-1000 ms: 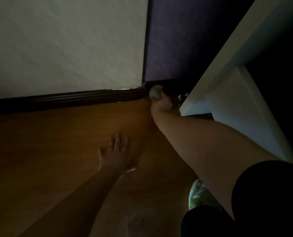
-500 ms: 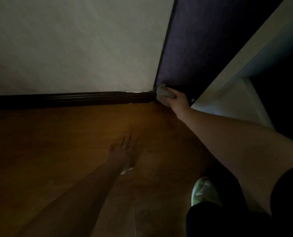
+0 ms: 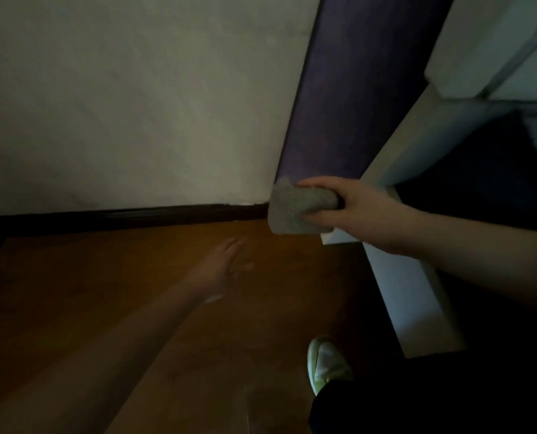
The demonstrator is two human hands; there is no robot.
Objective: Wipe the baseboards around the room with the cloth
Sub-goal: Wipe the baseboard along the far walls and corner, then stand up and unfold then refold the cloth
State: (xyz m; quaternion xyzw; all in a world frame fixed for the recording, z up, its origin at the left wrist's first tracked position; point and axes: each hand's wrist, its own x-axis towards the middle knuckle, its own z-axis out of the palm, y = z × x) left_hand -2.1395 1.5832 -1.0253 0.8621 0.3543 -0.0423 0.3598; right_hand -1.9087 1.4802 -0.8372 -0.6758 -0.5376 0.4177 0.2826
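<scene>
Right hand (image 3: 364, 211) grip clamped on grey cloth (image 3: 292, 211), wad sticking out left of fingers at the room corner, covering the right end of the dark baseboard (image 3: 120, 217); left hand (image 3: 226, 264) blurred, fingers spread over wood floor (image 3: 73, 292), contact unclear; dim light.

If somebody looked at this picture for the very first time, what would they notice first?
Probably the right hand gripping a grey cloth in the room's corner, at the end of the dark baseboard. Next, the left hand stretched over the orange-brown wooden floor, and a pale green shoe near the bottom.
</scene>
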